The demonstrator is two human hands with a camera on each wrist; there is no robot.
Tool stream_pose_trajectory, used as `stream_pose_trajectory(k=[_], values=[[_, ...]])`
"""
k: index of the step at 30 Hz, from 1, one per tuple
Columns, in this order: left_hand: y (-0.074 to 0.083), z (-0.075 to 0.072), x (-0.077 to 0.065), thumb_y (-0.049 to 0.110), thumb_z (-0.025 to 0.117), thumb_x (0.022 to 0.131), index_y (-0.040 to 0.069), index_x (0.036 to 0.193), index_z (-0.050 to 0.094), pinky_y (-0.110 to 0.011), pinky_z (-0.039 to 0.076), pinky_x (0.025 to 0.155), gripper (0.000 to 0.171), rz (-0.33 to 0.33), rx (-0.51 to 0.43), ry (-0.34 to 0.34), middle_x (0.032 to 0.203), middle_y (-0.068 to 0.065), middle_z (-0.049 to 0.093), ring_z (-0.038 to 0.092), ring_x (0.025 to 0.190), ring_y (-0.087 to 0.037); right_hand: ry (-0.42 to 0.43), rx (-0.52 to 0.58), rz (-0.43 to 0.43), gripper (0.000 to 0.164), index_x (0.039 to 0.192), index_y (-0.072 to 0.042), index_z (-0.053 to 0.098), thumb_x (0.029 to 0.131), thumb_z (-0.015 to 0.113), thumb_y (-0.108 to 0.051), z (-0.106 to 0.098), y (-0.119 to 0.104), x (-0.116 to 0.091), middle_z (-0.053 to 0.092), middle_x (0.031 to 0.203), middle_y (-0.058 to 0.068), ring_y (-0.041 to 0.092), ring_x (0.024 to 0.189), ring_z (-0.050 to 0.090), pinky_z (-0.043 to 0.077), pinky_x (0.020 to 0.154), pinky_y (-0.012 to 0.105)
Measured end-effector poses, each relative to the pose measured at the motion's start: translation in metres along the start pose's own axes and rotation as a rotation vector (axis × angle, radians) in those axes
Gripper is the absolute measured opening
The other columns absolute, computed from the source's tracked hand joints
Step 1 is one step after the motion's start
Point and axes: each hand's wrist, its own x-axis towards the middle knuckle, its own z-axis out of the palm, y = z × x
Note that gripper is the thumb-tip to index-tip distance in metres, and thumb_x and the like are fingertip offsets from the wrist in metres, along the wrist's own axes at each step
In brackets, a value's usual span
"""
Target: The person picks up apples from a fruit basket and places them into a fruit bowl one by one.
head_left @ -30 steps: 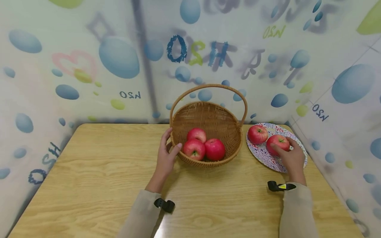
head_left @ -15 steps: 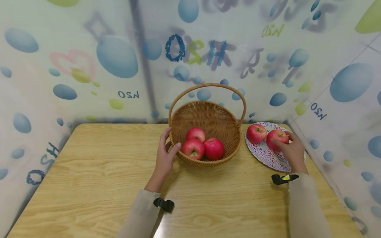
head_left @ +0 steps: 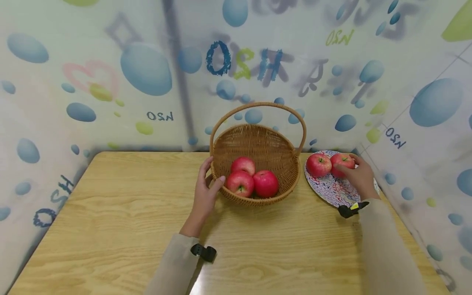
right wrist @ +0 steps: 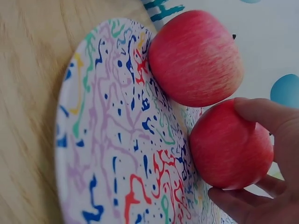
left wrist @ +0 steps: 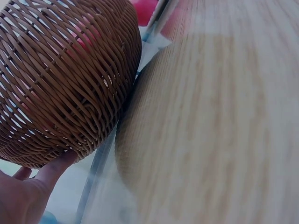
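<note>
A wicker basket (head_left: pixel 254 143) with a tall arched handle stands at the back middle of the table, three red apples (head_left: pixel 266 184) lying inside it. My left hand (head_left: pixel 205 192) grips the basket's left rim, thumb over the front edge; the left wrist view shows fingers against the woven side (left wrist: pixel 70 79). On the right, a patterned plate (head_left: pixel 332 194) bears two more apples. My right hand (head_left: pixel 360 177) holds the right-hand apple (right wrist: pixel 231 144) between thumb and fingers, low over the plate. The other apple (right wrist: pixel 196 58) sits right beside it at the plate's back left.
The wooden table (head_left: pixel 121 213) reaches back to a wall covering (head_left: pixel 147 69) printed with blue and green drops. The plate stands close to the right wall. Black camera straps (head_left: pixel 204 253) sit on both wrists.
My right hand has moved the held apple toward the back of the plate, up next to the other apple. The left hand and the basket stay as they were.
</note>
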Motion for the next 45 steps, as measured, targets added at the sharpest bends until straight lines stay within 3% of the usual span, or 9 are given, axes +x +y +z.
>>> stream_pose_trajectory(k=[6, 17, 25, 32, 34, 38, 41, 45], values=[[0.0, 0.001, 0.0, 0.01, 0.061, 0.098, 0.014, 0.155, 0.035, -0.056, 0.03, 0.12, 0.063, -0.018, 0.003, 0.007, 0.162, -0.01, 0.032, 0.03, 0.15, -0.03, -0.018, -0.021, 0.003, 0.091, 0.159, -0.004, 0.026, 0.094, 0.063, -0.055, -0.002, -0.001, 0.006, 0.031, 0.159, 0.03, 0.048, 0.138, 0.038, 0.039, 0.112, 0.064], [0.0, 0.001, 0.001, 0.013, 0.061, 0.099, 0.01, 0.155, 0.034, -0.056, 0.029, 0.12, 0.063, -0.008, 0.006, -0.001, 0.162, -0.014, 0.032, 0.029, 0.15, -0.03, -0.006, -0.034, -0.031, 0.091, 0.16, -0.004, 0.022, 0.095, 0.061, -0.055, -0.001, -0.001, 0.0, 0.029, 0.16, 0.031, 0.051, 0.139, 0.038, 0.037, 0.112, 0.066], [-0.001, 0.005, 0.0, 0.016, 0.061, 0.099, 0.014, 0.155, 0.035, -0.055, 0.03, 0.12, 0.062, -0.011, 0.006, -0.008, 0.161, -0.008, 0.033, 0.029, 0.151, -0.028, 0.099, -0.077, -0.027, 0.089, 0.161, -0.004, 0.019, 0.097, 0.06, -0.051, -0.005, -0.01, -0.015, 0.025, 0.162, 0.031, 0.054, 0.144, 0.031, 0.032, 0.114, 0.068], [-0.001, 0.004, 0.0, 0.017, 0.062, 0.099, 0.016, 0.156, 0.035, -0.055, 0.03, 0.121, 0.063, -0.018, 0.006, -0.012, 0.162, -0.007, 0.033, 0.03, 0.151, -0.027, 0.296, 0.011, -0.203, 0.079, 0.159, -0.017, 0.034, 0.092, 0.072, -0.035, -0.009, -0.05, -0.039, 0.039, 0.161, 0.015, 0.04, 0.144, 0.042, 0.038, 0.115, 0.059], [-0.002, 0.003, 0.0, 0.016, 0.062, 0.099, 0.015, 0.156, 0.034, -0.055, 0.03, 0.121, 0.063, -0.014, 0.012, -0.007, 0.162, -0.008, 0.033, 0.029, 0.151, -0.027, 0.341, 0.033, -0.272, 0.076, 0.156, -0.021, 0.04, 0.09, 0.075, -0.034, -0.011, -0.065, -0.046, 0.044, 0.158, 0.009, 0.034, 0.142, 0.046, 0.041, 0.115, 0.053], [-0.003, 0.002, 0.0, 0.014, 0.061, 0.1, 0.012, 0.156, 0.034, -0.056, 0.03, 0.121, 0.063, -0.01, 0.018, 0.003, 0.162, -0.01, 0.033, 0.03, 0.15, -0.027, 0.407, 0.037, -0.405, 0.067, 0.149, -0.026, 0.052, 0.088, 0.079, -0.031, -0.015, -0.096, -0.061, 0.055, 0.149, 0.001, 0.022, 0.135, 0.055, 0.047, 0.111, 0.028], [-0.004, 0.001, 0.001, 0.012, 0.061, 0.1, 0.012, 0.156, 0.034, -0.056, 0.03, 0.121, 0.063, -0.014, 0.016, 0.004, 0.162, -0.011, 0.033, 0.03, 0.15, -0.028, 0.418, 0.071, -0.509, 0.061, 0.143, -0.024, 0.059, 0.086, 0.081, -0.024, -0.02, -0.116, -0.071, 0.061, 0.143, 0.001, 0.008, 0.128, 0.057, 0.045, 0.104, 0.013], [-0.003, -0.001, 0.001, 0.013, 0.061, 0.099, 0.013, 0.156, 0.034, -0.055, 0.03, 0.121, 0.063, -0.015, 0.018, 0.011, 0.161, -0.011, 0.033, 0.031, 0.15, -0.028, 0.352, 0.148, -0.648, 0.053, 0.133, -0.014, 0.067, 0.083, 0.083, -0.01, -0.021, -0.139, -0.083, 0.068, 0.131, 0.002, -0.006, 0.117, 0.057, 0.045, 0.101, 0.01]])
